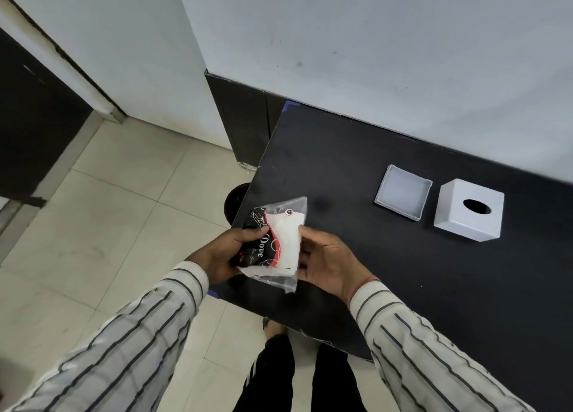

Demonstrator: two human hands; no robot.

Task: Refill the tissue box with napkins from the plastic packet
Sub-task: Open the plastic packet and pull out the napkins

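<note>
Both hands hold a clear plastic packet of white napkins with a black and red printed label, above the near left corner of the black table. My left hand grips the packet's printed left side. My right hand holds its right edge, thumb on top. At the table's far right stands the white cube tissue box cover with an oval hole on top. Just left of it lies the box's shallow white base tray, open side up and with nothing in it.
The black table stands against a white wall. Its left edge runs diagonally over a tiled floor. A dark round object sits on the floor under the table's left edge. My legs show below.
</note>
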